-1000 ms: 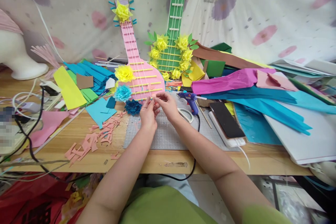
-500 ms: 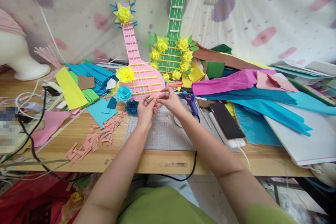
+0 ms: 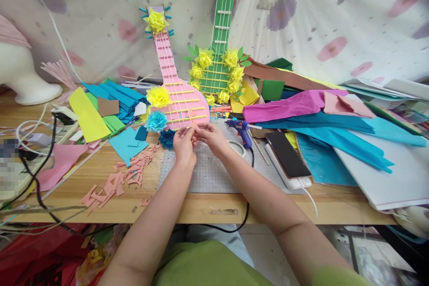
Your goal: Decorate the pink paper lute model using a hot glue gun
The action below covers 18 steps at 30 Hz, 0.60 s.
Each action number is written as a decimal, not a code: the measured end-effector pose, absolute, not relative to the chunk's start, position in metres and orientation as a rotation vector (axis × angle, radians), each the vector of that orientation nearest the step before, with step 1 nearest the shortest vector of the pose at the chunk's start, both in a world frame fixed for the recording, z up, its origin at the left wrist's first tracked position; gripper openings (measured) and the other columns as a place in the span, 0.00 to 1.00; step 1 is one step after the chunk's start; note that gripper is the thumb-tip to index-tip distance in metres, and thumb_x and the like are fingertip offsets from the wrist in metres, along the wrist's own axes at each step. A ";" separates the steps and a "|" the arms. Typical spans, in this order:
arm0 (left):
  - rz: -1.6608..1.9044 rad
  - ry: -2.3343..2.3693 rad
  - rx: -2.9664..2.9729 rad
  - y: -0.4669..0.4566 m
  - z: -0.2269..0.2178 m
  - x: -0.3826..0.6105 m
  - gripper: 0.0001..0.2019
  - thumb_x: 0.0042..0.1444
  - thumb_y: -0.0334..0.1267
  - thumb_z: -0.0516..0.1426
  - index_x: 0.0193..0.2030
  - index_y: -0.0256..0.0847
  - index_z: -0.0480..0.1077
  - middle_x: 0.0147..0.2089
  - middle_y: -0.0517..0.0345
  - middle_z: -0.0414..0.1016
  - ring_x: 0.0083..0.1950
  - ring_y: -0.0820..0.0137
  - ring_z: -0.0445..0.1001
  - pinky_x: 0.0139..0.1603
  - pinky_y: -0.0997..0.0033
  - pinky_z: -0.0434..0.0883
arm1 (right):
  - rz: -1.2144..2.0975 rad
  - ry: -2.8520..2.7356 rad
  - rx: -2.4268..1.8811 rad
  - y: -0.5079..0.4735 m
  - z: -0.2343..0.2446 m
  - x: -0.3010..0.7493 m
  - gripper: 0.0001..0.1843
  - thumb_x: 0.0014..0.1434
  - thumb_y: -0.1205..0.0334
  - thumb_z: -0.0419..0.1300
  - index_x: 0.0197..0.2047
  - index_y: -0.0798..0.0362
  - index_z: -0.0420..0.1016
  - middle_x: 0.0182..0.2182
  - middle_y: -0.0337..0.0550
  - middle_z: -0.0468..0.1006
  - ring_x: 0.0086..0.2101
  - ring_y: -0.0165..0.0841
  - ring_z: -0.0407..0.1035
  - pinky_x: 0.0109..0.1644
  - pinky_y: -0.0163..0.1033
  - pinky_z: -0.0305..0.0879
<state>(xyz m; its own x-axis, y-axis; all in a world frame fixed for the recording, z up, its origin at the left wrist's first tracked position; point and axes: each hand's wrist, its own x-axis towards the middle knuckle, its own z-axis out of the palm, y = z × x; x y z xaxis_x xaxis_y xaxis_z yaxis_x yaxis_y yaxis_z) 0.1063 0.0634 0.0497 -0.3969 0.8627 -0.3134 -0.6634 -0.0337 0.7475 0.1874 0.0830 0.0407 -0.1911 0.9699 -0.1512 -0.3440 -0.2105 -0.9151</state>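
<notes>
My left hand point(image 3: 184, 145) and my right hand point(image 3: 212, 139) meet above the grey cutting mat point(image 3: 209, 178), fingertips pinched together. Between them is a small piece of coral-pink paper point(image 3: 195, 140), mostly hidden by the fingers. Just beyond stands a pink paper lute point(image 3: 182, 105) with yellow frets and white strings, leaning back. A yellow paper flower point(image 3: 158, 97), a light blue one point(image 3: 156, 121) and a dark blue one point(image 3: 166, 139) sit along its lower left side. Coral paper scraps point(image 3: 134, 170) lie left of the mat.
Right of my hands lie a blue glue gun point(image 3: 241, 130), a roll of tape point(image 3: 237, 147) and a phone point(image 3: 288, 154). A green paper instrument point(image 3: 217, 69) with yellow flowers leans behind. Crepe paper point(image 3: 291, 105) is piled right; cables point(image 3: 36, 183) run along the left.
My right hand has lowered and drawn closer to the left one at the coral-pink paper, uncovering more of the tape roll. The camera view has shifted slightly.
</notes>
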 end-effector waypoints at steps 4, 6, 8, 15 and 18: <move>1.690 1.045 0.319 0.068 0.044 0.108 0.15 0.40 0.30 0.62 0.34 0.38 0.61 0.25 0.68 0.68 0.17 0.85 0.60 0.17 0.83 0.57 | 1.491 -0.886 -0.929 0.083 0.036 0.180 0.18 0.37 0.55 0.67 0.29 0.54 0.66 0.25 0.34 0.71 0.26 0.24 0.66 0.34 0.34 0.64; 1.702 1.118 0.446 0.072 0.040 0.102 0.14 0.44 0.32 0.61 0.36 0.38 0.61 0.29 0.65 0.69 0.18 0.83 0.62 0.18 0.82 0.59 | 1.400 -0.910 -0.939 0.087 0.036 0.183 0.16 0.38 0.56 0.66 0.29 0.53 0.66 0.25 0.33 0.70 0.26 0.25 0.65 0.36 0.34 0.64; 1.765 1.278 0.708 0.076 0.036 0.091 0.11 0.48 0.35 0.59 0.38 0.40 0.62 0.34 0.60 0.72 0.24 0.79 0.67 0.24 0.78 0.66 | 1.310 -1.001 -0.971 0.093 0.037 0.191 0.13 0.40 0.57 0.64 0.28 0.53 0.67 0.25 0.34 0.71 0.27 0.25 0.65 0.37 0.35 0.64; 1.018 1.409 2.617 0.080 0.035 0.064 0.12 0.59 0.35 0.50 0.47 0.38 0.69 0.49 0.48 0.74 0.52 0.63 0.70 0.56 0.60 0.66 | 0.874 -1.503 -1.275 0.112 0.043 0.230 0.06 0.47 0.59 0.59 0.28 0.53 0.69 0.26 0.36 0.74 0.28 0.29 0.67 0.37 0.36 0.63; 0.710 1.447 2.821 0.078 0.028 0.072 0.18 0.59 0.38 0.51 0.53 0.33 0.67 0.53 0.44 0.72 0.54 0.58 0.69 0.56 0.58 0.66 | 0.719 -1.656 -1.362 0.112 0.046 0.236 0.04 0.51 0.62 0.57 0.29 0.53 0.69 0.26 0.37 0.75 0.28 0.29 0.68 0.36 0.35 0.62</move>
